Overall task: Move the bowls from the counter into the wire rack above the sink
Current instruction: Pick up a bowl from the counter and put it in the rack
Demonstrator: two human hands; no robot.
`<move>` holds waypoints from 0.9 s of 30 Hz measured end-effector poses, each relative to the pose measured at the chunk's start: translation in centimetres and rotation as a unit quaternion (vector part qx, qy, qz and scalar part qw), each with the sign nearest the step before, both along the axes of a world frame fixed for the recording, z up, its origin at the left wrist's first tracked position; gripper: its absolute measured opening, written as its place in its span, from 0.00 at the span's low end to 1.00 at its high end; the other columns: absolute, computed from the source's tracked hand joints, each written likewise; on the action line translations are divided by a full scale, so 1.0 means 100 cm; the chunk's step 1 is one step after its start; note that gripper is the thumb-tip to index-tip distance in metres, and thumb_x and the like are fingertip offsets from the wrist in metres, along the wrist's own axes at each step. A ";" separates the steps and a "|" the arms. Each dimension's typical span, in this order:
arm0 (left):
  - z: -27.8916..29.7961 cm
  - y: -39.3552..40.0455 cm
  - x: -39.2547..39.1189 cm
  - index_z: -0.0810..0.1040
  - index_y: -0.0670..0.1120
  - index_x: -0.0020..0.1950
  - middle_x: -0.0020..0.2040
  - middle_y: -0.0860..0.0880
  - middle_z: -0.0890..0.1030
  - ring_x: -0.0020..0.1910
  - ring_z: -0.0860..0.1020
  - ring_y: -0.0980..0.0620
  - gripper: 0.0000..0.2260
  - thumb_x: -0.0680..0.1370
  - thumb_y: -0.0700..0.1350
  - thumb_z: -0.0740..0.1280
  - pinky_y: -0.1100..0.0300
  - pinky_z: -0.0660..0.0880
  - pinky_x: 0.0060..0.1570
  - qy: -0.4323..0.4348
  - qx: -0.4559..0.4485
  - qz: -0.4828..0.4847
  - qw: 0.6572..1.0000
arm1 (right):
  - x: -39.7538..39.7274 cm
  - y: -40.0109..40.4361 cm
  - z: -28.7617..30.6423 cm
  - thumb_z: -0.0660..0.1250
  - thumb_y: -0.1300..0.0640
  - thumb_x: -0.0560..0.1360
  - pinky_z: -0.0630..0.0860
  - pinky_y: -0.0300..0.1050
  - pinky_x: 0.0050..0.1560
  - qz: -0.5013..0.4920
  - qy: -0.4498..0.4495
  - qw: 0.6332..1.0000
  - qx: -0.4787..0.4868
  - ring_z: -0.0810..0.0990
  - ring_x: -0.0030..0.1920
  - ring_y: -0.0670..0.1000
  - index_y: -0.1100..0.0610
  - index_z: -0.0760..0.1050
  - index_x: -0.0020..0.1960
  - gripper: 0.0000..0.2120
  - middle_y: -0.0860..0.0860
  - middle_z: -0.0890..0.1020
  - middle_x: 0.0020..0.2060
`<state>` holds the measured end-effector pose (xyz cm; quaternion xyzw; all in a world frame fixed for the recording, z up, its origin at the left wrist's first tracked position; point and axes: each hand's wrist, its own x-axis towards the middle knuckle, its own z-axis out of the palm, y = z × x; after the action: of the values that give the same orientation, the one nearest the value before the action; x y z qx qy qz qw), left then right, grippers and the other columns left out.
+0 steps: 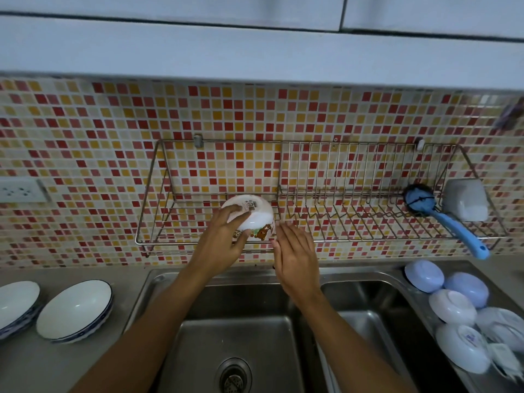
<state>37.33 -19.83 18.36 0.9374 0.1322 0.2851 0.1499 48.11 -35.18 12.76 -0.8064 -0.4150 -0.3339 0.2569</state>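
Note:
My left hand (224, 239) grips a white bowl with cartoon bears (256, 215), turned upside down inside the left section of the wire rack (158, 194) on the tiled wall. My right hand (295, 256) hovers just right of the bowl at the rack's front rail, fingers straight and together, holding nothing. Two white bowls with blue rims (75, 310) (17, 303) sit upright on the counter at the left. Several pale blue and white bowls (453, 306) lie upside down on the counter at the right.
A double steel sink (255, 336) lies below the rack. In the rack's right section rest a blue-handled brush (442, 217) and a white container (465, 199). A wall socket (19, 190) is at the left. Cabinets hang above.

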 end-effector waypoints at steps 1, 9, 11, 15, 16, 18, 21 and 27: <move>-0.002 -0.001 -0.004 0.69 0.49 0.71 0.72 0.45 0.68 0.72 0.64 0.45 0.21 0.79 0.53 0.59 0.49 0.67 0.68 0.016 0.013 0.010 1.000 | 0.001 -0.002 -0.003 0.54 0.51 0.82 0.61 0.48 0.72 0.012 -0.010 1.000 0.006 0.75 0.65 0.53 0.60 0.75 0.65 0.19 0.55 0.79 0.62; 0.000 0.001 -0.002 0.61 0.49 0.75 0.77 0.47 0.61 0.75 0.60 0.46 0.22 0.82 0.52 0.51 0.50 0.63 0.71 0.096 0.036 -0.001 0.995 | -0.004 -0.002 -0.005 0.51 0.50 0.83 0.60 0.49 0.74 0.011 0.023 0.999 0.021 0.74 0.66 0.53 0.61 0.74 0.66 0.21 0.56 0.78 0.63; -0.002 -0.001 -0.005 0.59 0.47 0.76 0.77 0.47 0.60 0.76 0.59 0.47 0.23 0.82 0.54 0.48 0.50 0.58 0.73 0.096 0.073 0.000 0.993 | -0.009 -0.001 -0.006 0.50 0.50 0.83 0.54 0.49 0.76 0.004 0.046 0.999 0.015 0.70 0.70 0.54 0.61 0.70 0.69 0.22 0.56 0.75 0.67; -0.019 -0.006 -0.025 0.45 0.47 0.77 0.78 0.50 0.43 0.77 0.41 0.52 0.28 0.80 0.59 0.39 0.51 0.38 0.75 0.118 0.128 0.027 0.984 | -0.030 0.001 -0.009 0.48 0.49 0.83 0.48 0.53 0.77 -0.023 0.107 0.994 0.015 0.51 0.77 0.53 0.60 0.53 0.76 0.26 0.55 0.57 0.76; -0.027 -0.007 -0.035 0.41 0.48 0.77 0.77 0.50 0.40 0.76 0.37 0.53 0.29 0.79 0.59 0.38 0.51 0.36 0.75 0.117 0.121 0.035 0.985 | -0.041 0.002 -0.014 0.49 0.49 0.82 0.48 0.53 0.76 -0.026 0.129 0.991 0.019 0.47 0.77 0.53 0.58 0.50 0.77 0.27 0.54 0.52 0.77; -0.043 -0.009 -0.065 0.37 0.49 0.76 0.77 0.50 0.37 0.76 0.34 0.53 0.28 0.80 0.59 0.39 0.52 0.35 0.75 0.112 0.089 0.039 0.989 | -0.064 0.002 -0.031 0.52 0.49 0.81 0.52 0.55 0.73 -0.005 0.168 0.985 0.026 0.45 0.77 0.53 0.56 0.49 0.78 0.28 0.53 0.48 0.78; -0.078 0.006 -0.136 0.35 0.52 0.75 0.76 0.53 0.35 0.75 0.33 0.54 0.29 0.81 0.59 0.47 0.56 0.34 0.73 0.119 -0.006 0.074 0.990 | -0.115 0.018 -0.075 0.51 0.45 0.80 0.57 0.58 0.73 0.073 0.224 0.971 -0.036 0.49 0.77 0.56 0.53 0.53 0.77 0.28 0.53 0.50 0.78; -0.147 0.066 -0.320 0.54 0.45 0.77 0.78 0.44 0.48 0.77 0.44 0.47 0.32 0.78 0.60 0.53 0.49 0.46 0.75 0.027 -0.155 0.357 0.921 | -0.248 0.092 -0.120 0.58 0.45 0.80 0.63 0.49 0.69 0.217 0.353 0.899 -0.144 0.59 0.75 0.54 0.51 0.59 0.76 0.26 0.51 0.55 0.77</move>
<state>5.29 -13.20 3.67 0.8006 0.5044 0.2702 0.1779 23.31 -26.02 0.76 -0.7894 -0.5055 0.0998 0.3338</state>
